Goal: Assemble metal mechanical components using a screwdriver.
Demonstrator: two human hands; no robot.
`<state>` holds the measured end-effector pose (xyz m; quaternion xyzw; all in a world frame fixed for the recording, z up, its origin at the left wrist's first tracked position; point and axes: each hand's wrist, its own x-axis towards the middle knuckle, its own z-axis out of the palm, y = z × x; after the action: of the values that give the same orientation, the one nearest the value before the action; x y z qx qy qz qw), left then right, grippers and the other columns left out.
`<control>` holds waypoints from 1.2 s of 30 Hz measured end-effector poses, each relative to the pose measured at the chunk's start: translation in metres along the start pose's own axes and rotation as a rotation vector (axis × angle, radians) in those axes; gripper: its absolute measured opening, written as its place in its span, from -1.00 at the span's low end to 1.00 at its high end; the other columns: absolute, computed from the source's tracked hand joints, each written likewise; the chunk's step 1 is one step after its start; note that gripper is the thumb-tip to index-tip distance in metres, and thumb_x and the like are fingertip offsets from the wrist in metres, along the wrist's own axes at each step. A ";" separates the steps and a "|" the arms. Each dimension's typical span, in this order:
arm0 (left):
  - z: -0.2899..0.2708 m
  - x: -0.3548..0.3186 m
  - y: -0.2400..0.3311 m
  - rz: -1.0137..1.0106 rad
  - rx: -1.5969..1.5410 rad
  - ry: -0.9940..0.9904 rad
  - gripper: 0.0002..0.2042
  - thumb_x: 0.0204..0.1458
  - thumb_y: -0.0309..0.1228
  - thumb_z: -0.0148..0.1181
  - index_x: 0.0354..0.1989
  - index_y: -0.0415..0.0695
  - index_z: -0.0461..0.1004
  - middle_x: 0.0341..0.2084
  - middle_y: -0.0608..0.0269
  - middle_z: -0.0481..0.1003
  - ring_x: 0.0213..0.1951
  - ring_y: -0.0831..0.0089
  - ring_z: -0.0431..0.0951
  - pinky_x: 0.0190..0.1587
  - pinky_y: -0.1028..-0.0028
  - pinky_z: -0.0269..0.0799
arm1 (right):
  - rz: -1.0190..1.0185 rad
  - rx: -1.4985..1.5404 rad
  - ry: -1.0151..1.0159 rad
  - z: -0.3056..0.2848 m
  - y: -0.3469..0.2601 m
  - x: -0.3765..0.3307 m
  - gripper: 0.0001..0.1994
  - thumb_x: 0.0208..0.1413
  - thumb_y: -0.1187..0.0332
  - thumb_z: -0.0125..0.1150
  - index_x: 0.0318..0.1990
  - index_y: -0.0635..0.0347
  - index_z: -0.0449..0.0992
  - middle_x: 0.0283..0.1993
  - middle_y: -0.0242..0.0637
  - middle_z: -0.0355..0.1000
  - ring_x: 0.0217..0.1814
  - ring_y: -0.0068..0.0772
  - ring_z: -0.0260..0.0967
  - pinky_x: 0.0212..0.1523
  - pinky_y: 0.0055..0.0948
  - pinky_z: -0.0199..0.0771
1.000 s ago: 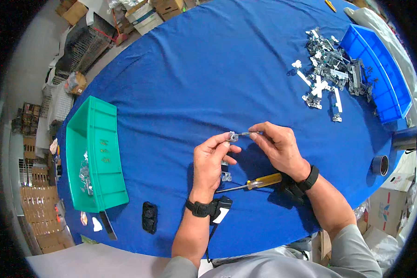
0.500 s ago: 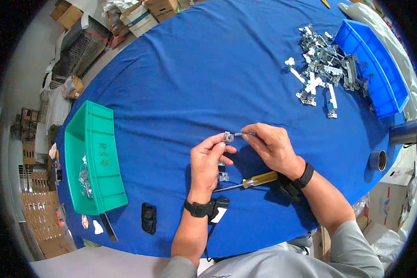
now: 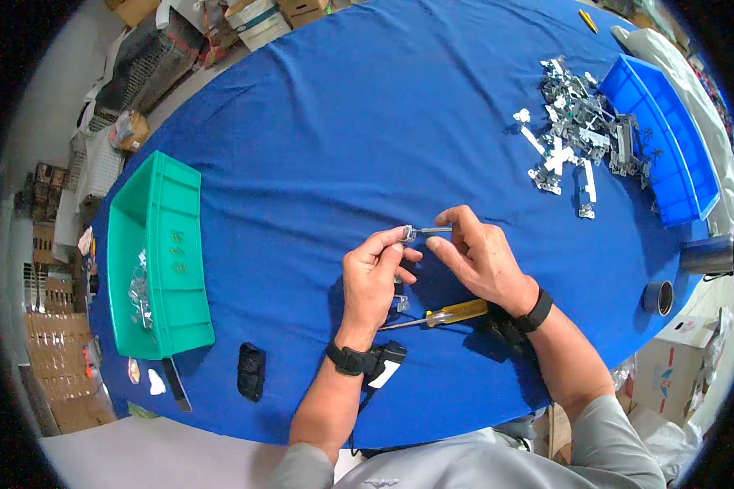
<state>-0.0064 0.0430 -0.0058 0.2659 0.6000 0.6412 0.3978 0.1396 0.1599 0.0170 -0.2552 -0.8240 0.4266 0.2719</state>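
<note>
Between the thumb and forefinger of my left hand (image 3: 369, 281) is a small silvery metal fitting (image 3: 409, 235). A thin grey metal rod (image 3: 435, 231) sticks out of the fitting toward the right. My right hand (image 3: 481, 253) hovers around the rod's free end, thumb and forefinger apart; whether another finger touches the rod is hidden. Beneath the hands lies a screwdriver (image 3: 457, 313) with a yellow handle, its shaft pointing left. Partly covered by my left hand, another metal piece (image 3: 400, 303) rests on the blue cloth.
A green bin (image 3: 183, 277) with metal pieces inside stands at left. At far right, a heap of metal latch-like parts (image 3: 583, 122) lies beside a blue bin (image 3: 665, 147). A black pouch-like object (image 3: 251, 372) sits near the front edge, and a dark ring (image 3: 658, 298) at right.
My right thumb and forefinger have parted from their pinch on the rod. More of the rod shows now. The left hand keeps its hold, and the whole view has shifted slightly.
</note>
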 end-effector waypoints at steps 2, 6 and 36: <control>-0.002 0.001 -0.001 -0.028 0.023 -0.012 -0.78 0.22 -0.55 0.04 -0.04 -0.34 0.55 -0.28 0.08 0.61 -0.34 0.46 0.64 -0.48 0.60 0.55 | -0.057 0.019 0.062 0.003 0.006 -0.001 -0.84 0.23 0.34 0.21 -0.33 0.22 0.43 -0.69 -0.15 0.28 -0.68 -0.11 0.29 -0.62 -0.22 0.20; -0.002 0.001 -0.002 -0.016 0.047 -0.040 -0.78 0.22 -0.54 0.04 -0.04 -0.34 0.55 -0.32 0.08 0.62 -0.38 0.51 0.62 -0.47 0.61 0.54 | -0.096 -0.106 0.014 0.001 0.018 -0.001 -0.84 0.21 0.35 0.24 -0.27 0.23 0.42 -0.67 -0.16 0.29 -0.68 -0.15 0.27 -0.62 -0.26 0.20; -0.004 0.000 -0.007 0.044 0.027 0.001 -0.77 0.23 -0.56 0.02 -0.05 -0.29 0.58 -0.36 0.13 0.61 -0.50 0.58 0.55 -0.52 0.63 0.48 | 0.038 -0.093 -0.009 0.006 0.001 -0.001 -0.86 0.18 0.41 0.27 -0.32 0.24 0.44 -0.62 -0.19 0.36 -0.65 -0.30 0.32 -0.59 -0.34 0.27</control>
<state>-0.0080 0.0409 -0.0135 0.2840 0.6027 0.6419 0.3795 0.1365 0.1566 0.0136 -0.2813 -0.8392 0.3942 0.2476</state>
